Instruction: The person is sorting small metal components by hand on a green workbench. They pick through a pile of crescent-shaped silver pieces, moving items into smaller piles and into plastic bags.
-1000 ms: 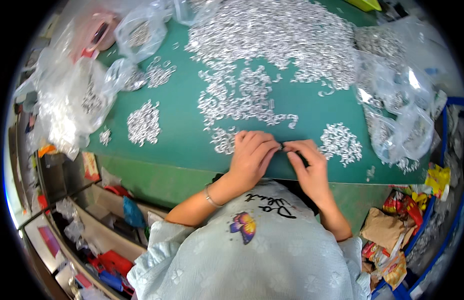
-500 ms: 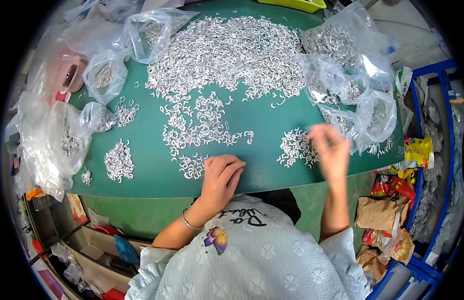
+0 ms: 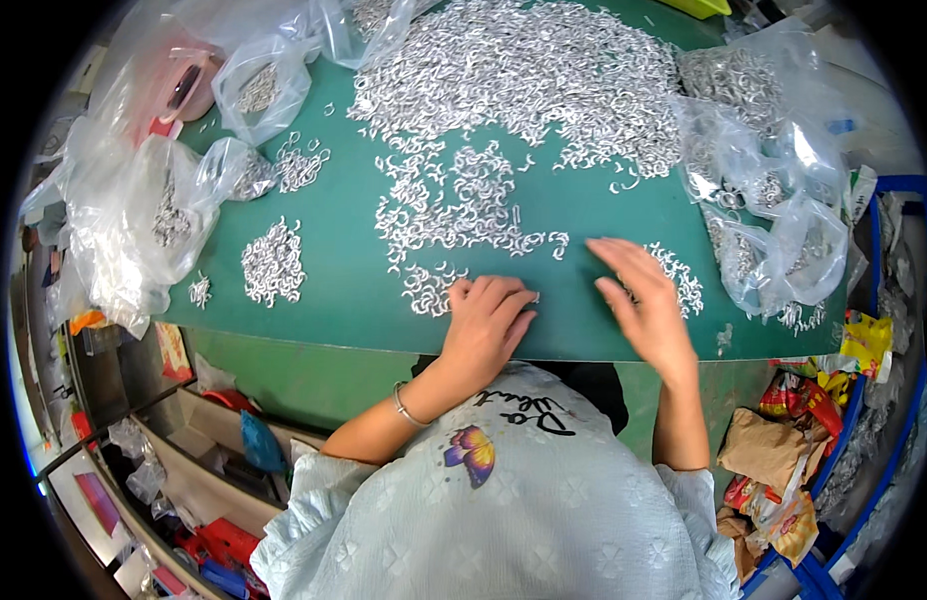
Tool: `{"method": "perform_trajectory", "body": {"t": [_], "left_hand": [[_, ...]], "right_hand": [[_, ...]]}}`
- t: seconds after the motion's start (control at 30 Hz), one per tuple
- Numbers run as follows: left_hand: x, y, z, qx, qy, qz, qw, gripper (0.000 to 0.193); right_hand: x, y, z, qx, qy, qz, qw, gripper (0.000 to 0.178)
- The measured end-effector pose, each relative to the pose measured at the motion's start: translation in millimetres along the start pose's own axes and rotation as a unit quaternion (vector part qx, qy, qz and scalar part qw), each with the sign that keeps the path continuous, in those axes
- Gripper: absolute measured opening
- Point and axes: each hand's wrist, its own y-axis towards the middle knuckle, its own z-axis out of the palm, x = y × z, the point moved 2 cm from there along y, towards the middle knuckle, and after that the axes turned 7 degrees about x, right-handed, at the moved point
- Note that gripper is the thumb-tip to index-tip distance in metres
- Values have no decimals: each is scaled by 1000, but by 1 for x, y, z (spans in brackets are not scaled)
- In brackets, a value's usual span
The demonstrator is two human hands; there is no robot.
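Small curved silver metal pieces, like open rings, lie in piles on the green table. My left hand rests near the front edge, beside a small cluster of these pieces. Its fingers are bent and close together; a silvery bit shows at one fingertip, but whatever they hold is hidden. To the right, my right hand is open, thumb apart from the fingers, over the near side of another pile, which it partly covers. Ahead of my left hand lies a looser patch of pieces.
A large heap of pieces spreads across the far side. Clear plastic bags of pieces flank it, including a left bag and a right bag. Smaller piles lie on the left. A blue rack stands at the right.
My right hand has come left, off the right pile, and its fingers have spread. My left hand stays by the small cluster. The whole view has shifted, so the table appears higher and further right.
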Motion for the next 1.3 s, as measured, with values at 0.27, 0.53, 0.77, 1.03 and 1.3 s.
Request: {"method": "perform_trajectory", "body": {"t": [0.27, 0.53, 0.77, 1.03, 1.3], "left_hand": [[6, -1, 6, -8, 22, -20, 1000, 27], [5, -2, 8, 2, 23, -17, 1000, 27], [-1, 0, 2, -21, 33, -36, 999, 26], [5, -1, -3, -47, 45, -45, 997, 20], [4, 4, -3, 7, 19, -9, 1000, 33]], "right_hand": [[5, -18, 37, 54, -172, 23, 983, 54], [17, -37, 49, 90, -199, 48, 975, 61], [18, -39, 57, 94, -195, 64, 974, 63], [26, -36, 70, 150, -163, -17, 975, 68], [11, -64, 39, 113, -241, 111, 957, 72]]}}
